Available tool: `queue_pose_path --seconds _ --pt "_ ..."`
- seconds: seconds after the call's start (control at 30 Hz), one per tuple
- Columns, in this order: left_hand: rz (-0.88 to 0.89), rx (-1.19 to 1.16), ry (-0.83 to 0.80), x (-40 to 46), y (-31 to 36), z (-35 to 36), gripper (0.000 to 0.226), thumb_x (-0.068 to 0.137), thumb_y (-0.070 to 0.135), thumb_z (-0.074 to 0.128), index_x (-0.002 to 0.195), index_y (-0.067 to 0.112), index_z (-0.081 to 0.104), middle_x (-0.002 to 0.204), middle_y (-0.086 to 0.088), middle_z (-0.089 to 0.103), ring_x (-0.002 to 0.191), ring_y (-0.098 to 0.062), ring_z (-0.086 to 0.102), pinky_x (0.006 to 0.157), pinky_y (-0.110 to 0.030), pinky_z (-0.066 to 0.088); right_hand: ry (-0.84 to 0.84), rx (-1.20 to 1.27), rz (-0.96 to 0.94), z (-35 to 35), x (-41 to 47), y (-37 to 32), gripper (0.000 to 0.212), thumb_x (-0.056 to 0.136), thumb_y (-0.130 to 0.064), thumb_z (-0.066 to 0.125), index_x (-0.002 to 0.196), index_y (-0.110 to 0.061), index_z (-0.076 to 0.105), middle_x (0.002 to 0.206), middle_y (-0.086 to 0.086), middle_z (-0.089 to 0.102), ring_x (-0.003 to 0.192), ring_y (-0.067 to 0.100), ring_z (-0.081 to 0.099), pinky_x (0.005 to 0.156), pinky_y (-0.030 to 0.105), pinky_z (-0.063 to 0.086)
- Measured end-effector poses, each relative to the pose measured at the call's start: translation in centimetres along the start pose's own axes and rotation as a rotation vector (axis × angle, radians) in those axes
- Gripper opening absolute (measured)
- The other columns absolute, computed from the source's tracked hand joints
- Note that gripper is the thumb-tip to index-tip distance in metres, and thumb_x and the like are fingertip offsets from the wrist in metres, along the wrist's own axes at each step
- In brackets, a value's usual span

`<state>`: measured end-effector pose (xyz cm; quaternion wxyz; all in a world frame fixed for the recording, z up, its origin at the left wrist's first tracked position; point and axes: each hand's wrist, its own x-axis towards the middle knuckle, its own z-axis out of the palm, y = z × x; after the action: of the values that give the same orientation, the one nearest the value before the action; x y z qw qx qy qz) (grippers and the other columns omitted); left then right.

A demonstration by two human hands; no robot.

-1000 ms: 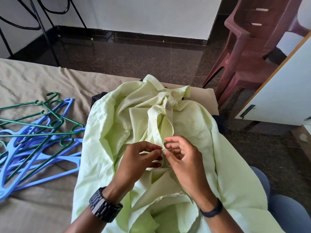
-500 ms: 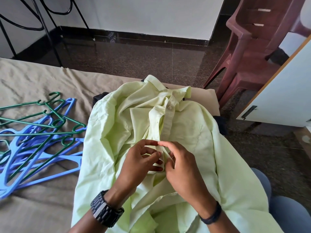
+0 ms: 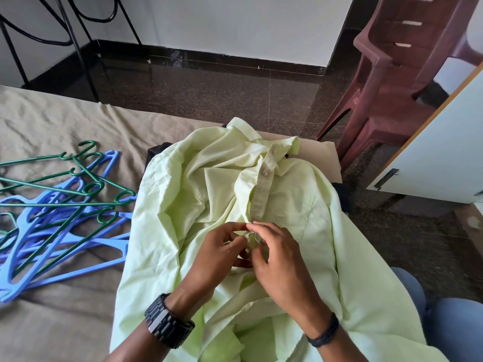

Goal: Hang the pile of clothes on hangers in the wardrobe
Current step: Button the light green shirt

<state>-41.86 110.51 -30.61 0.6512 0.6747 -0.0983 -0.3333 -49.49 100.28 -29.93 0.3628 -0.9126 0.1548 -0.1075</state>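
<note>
Both grips, left hand (image 3: 222,253) and right hand (image 3: 278,259), pinch the shirt (image 3: 183,205) placket, now closed higher than a second ago, shirt on bed (image 3: 65,121), hangers (image 3: 60,218) at nine o'clock untouched.

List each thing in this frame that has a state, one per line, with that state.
Light green shirt: spread crumpled over the bed, collar away from the person, top placket button done up.
Left hand: pinching the placket.
Right hand: pinching the placket opposite the left.
Hangers: blue and green, piled loose on the bed, unused.
Cabinet door: ajar.
Maroon chairs: stacked.
</note>
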Motion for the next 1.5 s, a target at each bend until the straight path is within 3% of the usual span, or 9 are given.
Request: queue_pose_path --seconds 0.23,0.4,0.5,0.6,0.7,0.93,1.1,1.4,1.5 --pt "-0.031 0.054 -0.090 -0.1 0.0 0.2 0.045 0.091 -0.001 0.046 0.122 0.032 0.048 0.057 0.010 0.047 0.055 -0.008 0.055 0.062 -0.026 0.052 0.061 0.068 0.013 0.3 0.3 0.3 0.033 0.088 0.004 0.055 0.113 -0.016 0.065 0.109 -0.012 0.057 0.098 -0.004 0.053 0.085 0.000 0.036" --pt "-0.015 0.295 -0.150 0.7 0.6 -0.1 0.050 0.090 0.003 0.047 0.131 0.034 0.046 0.058 0.009 0.043 0.053 -0.009 0.052 0.062 -0.031 0.051 0.005 0.053 0.012 0.5 0.2 0.7 0.056 0.084 0.012 0.048 0.132 -0.017 0.052 0.141 -0.009 0.040 0.131 0.004 0.039 0.100 -0.002 0.023" --pt "-0.022 0.439 -0.234 0.8 0.8 -0.3 0.066 0.087 0.005 0.049 0.134 0.050 0.036 0.060 0.005 0.040 0.056 -0.011 0.043 0.060 -0.031 0.045 -0.078 0.052 -0.028 0.5 0.0 1.2 0.065 0.080 0.012 0.048 0.137 -0.017 0.041 0.153 -0.006 0.025 0.140 0.007 0.026 0.110 0.010 0.024" --pt "-0.054 0.491 -0.299 0.7 0.9 -0.3 0.080 0.084 0.004 0.049 0.134 0.060 0.024 0.064 -0.001 0.041 0.055 -0.011 0.041 0.057 -0.026 0.042 -0.122 0.056 -0.059 0.1 0.4 1.7 0.062 0.074 0.014 0.049 0.129 -0.014 0.040 0.137 -0.002 0.038 0.116 0.011 0.045 0.096 0.009 0.035" --pt "-0.107 0.491 -0.336 1.1 1.2 -0.4 0.076 0.082 0.004 0.048 0.119 0.067 0.029 0.064 -0.001 0.045 0.057 -0.013 0.044 0.060 -0.031 0.043 -0.170 0.026 -0.104 -0.7 1.1 2.3 0.059 0.072 0.015 0.048 0.123 -0.012 0.041 0.124 -0.004 0.044 0.095 0.001 0.042 0.080 0.000 0.032" --pt "-0.024 0.230 -0.108 1.9 1.1 0.1 0.047 0.086 -0.007 0.046 0.118 0.025 0.059 0.057 0.000 0.044 0.051 -0.019 0.051 0.061 -0.033 0.054 0.103 0.290 0.107 -1.2 0.8 2.5 0.036 0.086 0.001 0.058 0.112 -0.025 0.058 0.111 -0.013 0.061 0.086 -0.002 0.059 0.071 0.006 0.043" --pt "0.014 0.182 -0.068 1.1 0.5 0.2 0.032 0.085 -0.007 0.055 0.109 0.014 0.054 0.058 0.004 0.055 0.057 -0.018 0.061 0.055 -0.024 0.052 0.080 0.285 0.173 -1.1 -0.9 2.6 0.069 0.075 -0.024 0.080 0.130 -0.039 0.040 0.101 -0.017 0.055 0.085 0.001 0.058 0.074 0.010 0.046" --pt "0.156 0.132 0.066 -1.5 -0.7 1.0 0.017 0.091 0.001 0.058 0.085 0.012 0.046 0.087 -0.007 0.061 0.073 -0.031 0.070 0.072 -0.049 0.058 0.231 0.500 0.231 -1.8 -1.4 2.7 0.022 0.078 -0.006 0.076 0.082 -0.016 0.057 0.074 -0.003 0.068 0.071 0.004 0.067 0.067 0.017 0.051" --pt "0.169 0.141 0.050 -1.7 -0.6 1.3 0.012 0.092 0.001 0.056 0.084 0.009 0.051 0.089 -0.007 0.060 0.073 -0.029 0.070 0.070 -0.046 0.059 0.115 0.494 0.205 -2.3 -1.5 2.5 0.015 0.085 -0.010 0.070 0.091 -0.023 0.069 0.088 -0.013 0.072 0.089 0.001 0.066 0.079 0.017 0.051"
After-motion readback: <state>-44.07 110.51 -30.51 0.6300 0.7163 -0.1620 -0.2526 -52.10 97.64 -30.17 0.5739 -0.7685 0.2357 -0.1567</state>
